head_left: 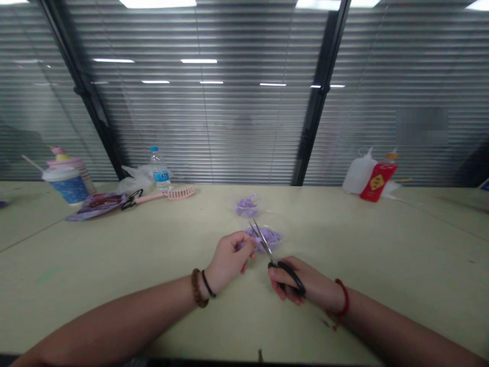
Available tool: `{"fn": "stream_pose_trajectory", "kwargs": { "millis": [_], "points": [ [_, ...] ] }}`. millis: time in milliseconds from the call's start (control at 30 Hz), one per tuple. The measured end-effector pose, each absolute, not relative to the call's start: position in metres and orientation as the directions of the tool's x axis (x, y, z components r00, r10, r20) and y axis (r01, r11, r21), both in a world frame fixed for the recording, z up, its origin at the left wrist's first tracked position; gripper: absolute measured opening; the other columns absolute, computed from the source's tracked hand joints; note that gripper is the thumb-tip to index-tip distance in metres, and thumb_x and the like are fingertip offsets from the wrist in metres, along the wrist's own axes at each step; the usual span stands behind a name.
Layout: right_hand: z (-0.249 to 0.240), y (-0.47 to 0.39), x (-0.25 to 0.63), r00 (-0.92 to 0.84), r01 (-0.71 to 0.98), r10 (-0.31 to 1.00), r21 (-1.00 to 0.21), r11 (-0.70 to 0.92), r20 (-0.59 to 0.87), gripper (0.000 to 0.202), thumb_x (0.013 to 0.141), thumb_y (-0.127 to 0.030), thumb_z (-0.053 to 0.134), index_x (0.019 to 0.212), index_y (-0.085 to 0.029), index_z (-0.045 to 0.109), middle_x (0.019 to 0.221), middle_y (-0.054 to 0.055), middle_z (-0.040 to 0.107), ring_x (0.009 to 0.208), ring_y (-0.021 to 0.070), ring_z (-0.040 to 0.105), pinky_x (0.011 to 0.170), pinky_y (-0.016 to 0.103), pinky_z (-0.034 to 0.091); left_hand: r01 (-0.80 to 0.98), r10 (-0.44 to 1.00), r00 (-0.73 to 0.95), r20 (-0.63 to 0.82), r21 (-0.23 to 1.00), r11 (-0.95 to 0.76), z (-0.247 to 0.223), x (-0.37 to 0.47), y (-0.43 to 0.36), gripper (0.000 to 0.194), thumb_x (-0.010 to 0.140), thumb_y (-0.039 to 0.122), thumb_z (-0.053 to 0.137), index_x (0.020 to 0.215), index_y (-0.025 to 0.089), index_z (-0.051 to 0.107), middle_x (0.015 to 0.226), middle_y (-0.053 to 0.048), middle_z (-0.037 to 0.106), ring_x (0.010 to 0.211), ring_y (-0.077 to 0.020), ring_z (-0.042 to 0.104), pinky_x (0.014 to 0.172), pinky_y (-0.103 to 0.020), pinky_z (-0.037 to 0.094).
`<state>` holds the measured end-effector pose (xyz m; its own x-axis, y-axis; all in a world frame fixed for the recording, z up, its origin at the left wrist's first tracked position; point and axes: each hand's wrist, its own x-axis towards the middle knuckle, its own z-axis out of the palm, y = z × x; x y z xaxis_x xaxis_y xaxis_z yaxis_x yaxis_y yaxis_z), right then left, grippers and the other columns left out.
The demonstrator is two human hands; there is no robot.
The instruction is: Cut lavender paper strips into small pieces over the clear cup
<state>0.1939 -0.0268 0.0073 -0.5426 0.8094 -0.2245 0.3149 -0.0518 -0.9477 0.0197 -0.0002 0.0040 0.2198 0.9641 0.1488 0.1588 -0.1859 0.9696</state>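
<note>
My right hand is wrapped around the black handles of a pair of scissors. The blades point up and away, slightly parted at the tips. Just left of them, my left hand is closed in a pinch, with what looks like a small pale purple piece at its fingertips. Behind the blades and fingers sits a clear shallow bowl of purple pieces, partly covered by them. Farther back stands a second clear bowl with smaller purple bits.
At the back left are a blue cup, a purple packet, a pink hairbrush, a plastic bag and a water bottle. A white squeeze bottle and a red bottle stand back right, before the blinds.
</note>
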Motion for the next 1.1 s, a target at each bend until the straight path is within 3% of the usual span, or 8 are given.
{"fn": "stream_pose_trajectory", "kwargs": {
  "millis": [867, 1033, 1100],
  "points": [
    [0.0067, -0.0282, 0.1935, -0.56, 0.295, 0.802, -0.955, -0.041, -0.208, 0.052, 0.07, -0.061, 0.05, 0.053, -0.012, 0.053, 0.042, -0.002, 0.046, 0.03, 0.0039, 0.036, 0.031, 0.016, 0.026, 0.221, 0.953, 0.234, 0.194, 0.944, -0.246, 0.0021, 0.0186, -0.0019, 0.027, 0.077, 0.038, 0.05, 0.065, 0.014, 0.052, 0.05, 0.005, 0.049, 0.033, -0.0038, 0.036, 0.033, -0.015, 0.03],
    [0.0048, -0.0257, 0.1946, -0.454, 0.354, 0.875, -0.935, 0.005, -0.167, 0.051, 0.071, -0.057, 0.053, 0.044, -0.014, 0.047, 0.035, -0.004, 0.038, 0.03, 0.0029, 0.03, 0.032, 0.017, 0.019, 0.208, 0.953, 0.23, 0.197, 0.947, -0.246, 0.003, 0.0191, -0.0015, 0.027, 0.077, 0.038, 0.05, 0.062, 0.014, 0.05, 0.049, 0.005, 0.048, 0.033, -0.0034, 0.036, 0.032, -0.015, 0.031],
    [0.0033, -0.0247, 0.1941, -0.422, 0.318, 0.894, -0.948, -0.01, -0.151, 0.049, 0.071, -0.056, 0.054, 0.047, -0.014, 0.049, 0.038, -0.004, 0.042, 0.031, 0.0029, 0.03, 0.033, 0.018, 0.019, 0.197, 0.953, 0.236, 0.19, 0.951, -0.238, 0.0033, 0.0192, -0.0028, 0.028, 0.077, 0.038, 0.049, 0.061, 0.015, 0.049, 0.049, 0.005, 0.048, 0.032, -0.0029, 0.035, 0.032, -0.015, 0.031]
  ]
}}
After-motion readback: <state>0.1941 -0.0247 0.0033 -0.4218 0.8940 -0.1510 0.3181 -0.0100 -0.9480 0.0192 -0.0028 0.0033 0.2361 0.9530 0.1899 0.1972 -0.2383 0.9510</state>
